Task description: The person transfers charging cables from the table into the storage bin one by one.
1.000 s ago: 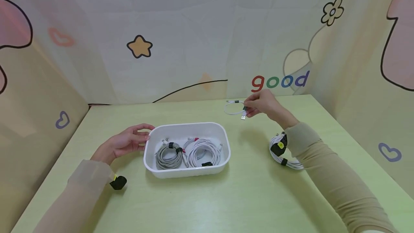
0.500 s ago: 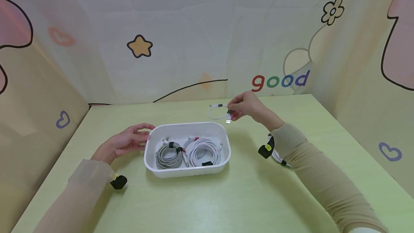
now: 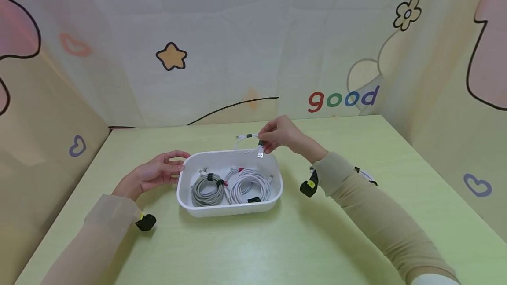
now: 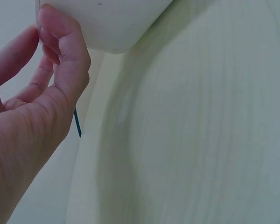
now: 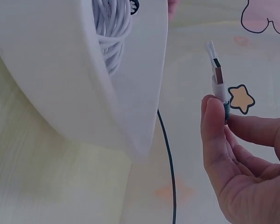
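Observation:
A white plastic bin (image 3: 229, 210) stands mid-table. Coiled in it are a grey cable (image 3: 207, 193) and a white cable (image 3: 251, 187), tied with dark straps. My left hand (image 3: 154, 173) grips the bin's left end, thumb against the outer wall, as the left wrist view shows. Over the bin's back right rim, my right hand (image 3: 283, 137) pinches a thin white USB cable (image 3: 247, 149) between thumb and fingers. Its loop hangs leftward and the metal USB plug points down in the head view; the right wrist view shows that plug (image 5: 218, 74) close up.
Another coiled white cable (image 3: 365, 174) lies on the table at the right, mostly hidden behind the right forearm. Black wrist cameras (image 3: 145, 222) hang at both cuffs. A printed curtain (image 3: 222, 56) closes off the back of the table.
My right hand has moved left and slightly toward me with the thin USB cable, from right of the bin to its back right rim. My left hand and the bin stay put.

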{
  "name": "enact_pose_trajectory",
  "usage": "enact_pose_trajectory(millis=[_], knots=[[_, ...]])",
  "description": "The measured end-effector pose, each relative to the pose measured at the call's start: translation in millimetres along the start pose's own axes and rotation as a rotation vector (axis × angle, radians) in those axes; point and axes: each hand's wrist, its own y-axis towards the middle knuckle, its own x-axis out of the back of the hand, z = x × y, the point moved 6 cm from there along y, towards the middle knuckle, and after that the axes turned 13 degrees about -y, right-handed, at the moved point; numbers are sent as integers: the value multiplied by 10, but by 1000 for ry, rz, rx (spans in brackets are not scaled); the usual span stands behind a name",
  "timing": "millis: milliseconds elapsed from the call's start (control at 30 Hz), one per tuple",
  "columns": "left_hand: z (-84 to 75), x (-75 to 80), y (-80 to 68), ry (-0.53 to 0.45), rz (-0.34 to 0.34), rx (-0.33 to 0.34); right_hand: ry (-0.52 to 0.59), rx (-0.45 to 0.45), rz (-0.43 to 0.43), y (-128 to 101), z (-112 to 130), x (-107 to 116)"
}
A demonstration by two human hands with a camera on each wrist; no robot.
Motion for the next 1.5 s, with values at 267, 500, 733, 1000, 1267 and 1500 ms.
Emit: enact_pose_trajectory(millis=[267,500,733,1000,1267,1500], knots=[[-8,-2,-10,-12,3,1,-5,24,29,50,119,-174],[-10,6,-9,-11,-25,0,-116,56,118,80,118,-355],[2,18,17,7,-38,-1,-255,94,-18,-15,44,-187],[14,40,12,17,-44,-8,-389,98,-163,-284,-261,305],[-2,28,17,28,-38,-24,-656,7,-288,-650,-832,863],[10,30,15,28,-35,-16,-771,-81,-144,-899,-1404,1042]])
